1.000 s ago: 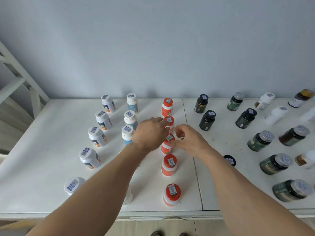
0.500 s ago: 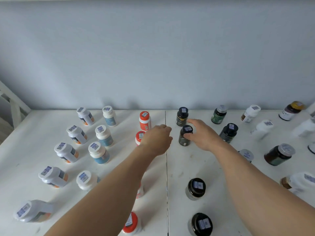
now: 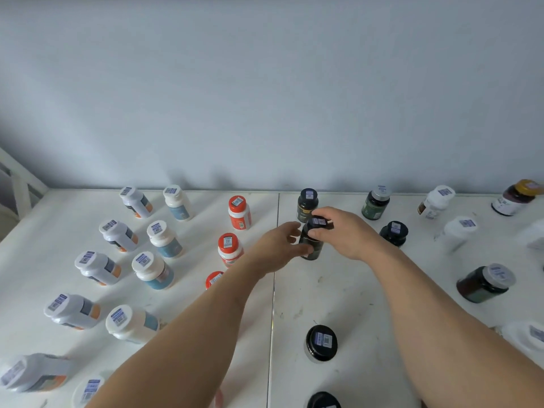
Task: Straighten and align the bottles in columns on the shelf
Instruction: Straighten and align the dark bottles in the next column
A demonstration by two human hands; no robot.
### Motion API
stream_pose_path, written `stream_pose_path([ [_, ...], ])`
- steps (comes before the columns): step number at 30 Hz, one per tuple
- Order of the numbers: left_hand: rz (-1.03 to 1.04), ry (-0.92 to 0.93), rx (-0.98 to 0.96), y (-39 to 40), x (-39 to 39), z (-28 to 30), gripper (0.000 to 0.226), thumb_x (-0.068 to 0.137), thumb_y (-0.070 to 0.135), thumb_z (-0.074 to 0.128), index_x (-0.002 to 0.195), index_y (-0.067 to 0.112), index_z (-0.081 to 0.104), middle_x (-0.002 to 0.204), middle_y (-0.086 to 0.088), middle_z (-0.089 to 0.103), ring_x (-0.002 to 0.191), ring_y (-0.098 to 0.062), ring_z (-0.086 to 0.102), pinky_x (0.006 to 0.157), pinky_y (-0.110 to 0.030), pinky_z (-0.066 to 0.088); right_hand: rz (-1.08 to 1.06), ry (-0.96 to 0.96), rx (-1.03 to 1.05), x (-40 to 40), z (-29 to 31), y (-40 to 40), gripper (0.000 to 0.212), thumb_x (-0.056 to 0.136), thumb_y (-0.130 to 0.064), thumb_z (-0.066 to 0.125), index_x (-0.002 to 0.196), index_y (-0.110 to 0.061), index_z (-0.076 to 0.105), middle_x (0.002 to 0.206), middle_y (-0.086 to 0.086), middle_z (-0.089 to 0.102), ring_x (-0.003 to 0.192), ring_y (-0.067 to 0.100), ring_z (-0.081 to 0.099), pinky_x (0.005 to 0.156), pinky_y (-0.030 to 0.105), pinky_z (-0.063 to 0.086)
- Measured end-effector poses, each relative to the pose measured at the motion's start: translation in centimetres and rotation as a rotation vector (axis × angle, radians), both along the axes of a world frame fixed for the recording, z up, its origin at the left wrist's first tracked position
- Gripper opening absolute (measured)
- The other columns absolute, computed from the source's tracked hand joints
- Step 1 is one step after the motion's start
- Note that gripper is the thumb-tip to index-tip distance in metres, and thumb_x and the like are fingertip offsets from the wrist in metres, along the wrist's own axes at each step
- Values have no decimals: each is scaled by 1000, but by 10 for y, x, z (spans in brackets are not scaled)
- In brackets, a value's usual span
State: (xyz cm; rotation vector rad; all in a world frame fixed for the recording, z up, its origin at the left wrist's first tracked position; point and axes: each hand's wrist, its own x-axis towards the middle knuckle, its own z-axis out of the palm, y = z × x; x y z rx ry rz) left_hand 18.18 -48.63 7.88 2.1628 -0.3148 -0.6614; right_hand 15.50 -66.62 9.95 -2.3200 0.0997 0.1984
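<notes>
From my head camera, both my hands are on the second dark bottle point(image 3: 312, 241) of the black-capped column, which stands just in front of the rearmost dark bottle point(image 3: 307, 204) near the wall. My right hand point(image 3: 343, 234) curls over its cap, thumb and fingers pinching the lid. My left hand point(image 3: 278, 248) wraps the lower body of the same bottle, thumb across its front. The bottle looks slightly tilted in my grip; I cannot tell whether its base is on the shelf point(image 3: 353, 295) or just off it.

To my left, the two white-capped columns and the orange bottles point(image 3: 239, 212) run back to the wall in fairly straight lines, so I judge those done or nearly so, though my left arm hides part of the orange line. The dark column is what I am on now: behind the held bottle there is one at the wall, and well in front stand a black-lidded jar point(image 3: 321, 343) and another lid at the bottom edge, with a wide gap between.

To my right, the green bottle point(image 3: 375, 204), the white bottle point(image 3: 435, 203), the brown jar point(image 3: 484, 284) and others sit scattered and unevenly spaced. I judge roughly half the shelf remains.
</notes>
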Motion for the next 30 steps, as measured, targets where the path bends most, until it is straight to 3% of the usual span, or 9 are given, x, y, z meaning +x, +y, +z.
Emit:
stream_pose_path([
  [4,20,102,-203,0,1,0,40,78,29,75,115,30,58,108,9,68,102,-11,61,94,-36,47,-17,-28,-3,3,11,2,34,74,-50,70,104,-36,61,95,-17,63,88,4,58,72,21,43],
  [11,-65,425,-407,9,7,-3,45,87,22,68,129,13,55,124,-4,64,117,-20,58,108,-38,40,-103,-37,-68,2,16,9,40,61,-69,66,73,-31,62,74,-13,63,68,-2,56,55,25,39],
  [18,-88,527,-460,11,11,0,47,87,20,65,130,8,53,125,-9,63,117,-21,60,107,-36,41,-143,-40,-63,2,18,11,44,59,-72,66,71,-30,64,72,-14,64,68,-2,56,56,24,40],
  [24,-75,451,-363,9,15,1,49,85,23,71,130,13,55,125,-5,64,117,-21,58,109,-39,39,-135,-48,-50,4,18,9,40,62,-69,66,73,-31,62,73,-13,63,68,0,55,54,25,37],
  [27,-159,192,-86,8,18,2,50,80,34,74,126,26,56,123,5,64,113,-15,58,104,-38,40,-130,-40,-22,2,11,9,35,66,-62,70,81,-32,60,78,-14,63,71,-1,56,56,24,37],
  [30,-214,-46,167,7,20,1,63,81,36,73,137,25,47,136,1,56,120,-17,54,100,-33,42,-135,-38,13,-1,-1,9,33,70,-51,74,94,-33,59,89,-14,63,81,4,57,62,23,40],
])
